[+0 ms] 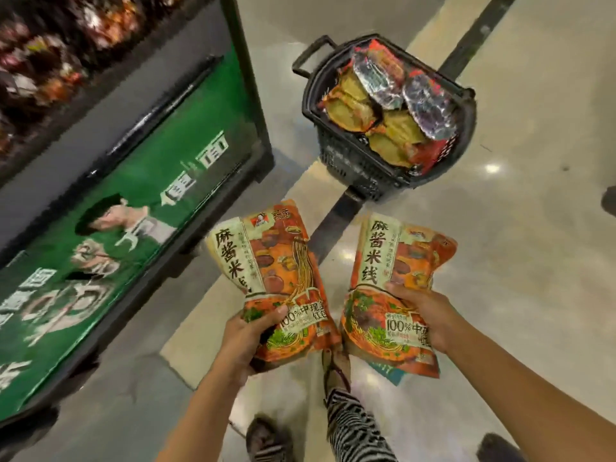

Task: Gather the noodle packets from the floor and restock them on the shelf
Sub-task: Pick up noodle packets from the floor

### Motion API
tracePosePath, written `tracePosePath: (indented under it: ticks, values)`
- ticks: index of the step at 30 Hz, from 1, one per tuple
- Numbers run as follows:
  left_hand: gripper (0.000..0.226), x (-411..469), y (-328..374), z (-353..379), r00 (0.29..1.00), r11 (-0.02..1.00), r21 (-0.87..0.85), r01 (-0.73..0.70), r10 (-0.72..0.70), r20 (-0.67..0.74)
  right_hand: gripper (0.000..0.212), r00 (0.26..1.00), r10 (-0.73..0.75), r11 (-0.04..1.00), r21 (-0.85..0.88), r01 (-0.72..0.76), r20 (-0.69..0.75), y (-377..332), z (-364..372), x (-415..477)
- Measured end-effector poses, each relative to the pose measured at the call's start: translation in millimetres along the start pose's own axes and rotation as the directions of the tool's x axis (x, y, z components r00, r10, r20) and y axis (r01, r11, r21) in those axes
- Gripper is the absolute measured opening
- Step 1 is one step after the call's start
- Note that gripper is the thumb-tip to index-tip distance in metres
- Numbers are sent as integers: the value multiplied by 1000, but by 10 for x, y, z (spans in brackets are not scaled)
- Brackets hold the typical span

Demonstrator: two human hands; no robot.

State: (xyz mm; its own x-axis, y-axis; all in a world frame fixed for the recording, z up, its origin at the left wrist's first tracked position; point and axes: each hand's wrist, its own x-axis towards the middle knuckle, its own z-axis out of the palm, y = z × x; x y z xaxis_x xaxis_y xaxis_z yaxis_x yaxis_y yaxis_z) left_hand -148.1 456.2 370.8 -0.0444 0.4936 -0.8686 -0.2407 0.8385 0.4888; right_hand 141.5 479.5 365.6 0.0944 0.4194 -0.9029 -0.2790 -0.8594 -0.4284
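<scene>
While left hand (246,331) grips one noodle packet (276,261) and right hand (423,315) grips second packet (393,268), both are off the floor (533,228), unshelved; shelf (150,201) nearby, basket (343,161) holds more.

Shelf unit (150,95) blocks whole left side, green base panel (150,201) down to floor. Goods (60,45) on shelf blurred, seemingly packed tight. Black basket (343,158) ahead on floor, heaped with packets (376,105) to rim; handle (308,58) juts toward shelf. Narrow floor lane between shelf base and basket. Floor (540,135) right of basket open. Dark shape (610,201) at right edge.
</scene>
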Motion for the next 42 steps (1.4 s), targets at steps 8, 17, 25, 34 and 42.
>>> tracePosePath:
  ticks: [8,17,25,34,42]
  values:
    - [40,562,904,674,995,981,172,-90,80,63,72,997,-52,991,122,59,-55,-655,-349,220]
    - [39,1261,2528,1209,966,920,298,-253,227,121,69,984,-166,959,224,177,-65,-1932,-120,507]
    - [45,1890,3801,1988,936,813,468,-346,265,232,57,983,-175,932,314,184,-56,-3184,-243,992]
    - [43,2599,4447,3192,949,691,673,-263,61,308,52,999,23,965,264,-12,-39,-4173,-652,1855]
    - [54,3380,4425,3802,980,518,852,-70,-125,156,80,978,207,972,118,-205,-3,-4266,-634,2800]
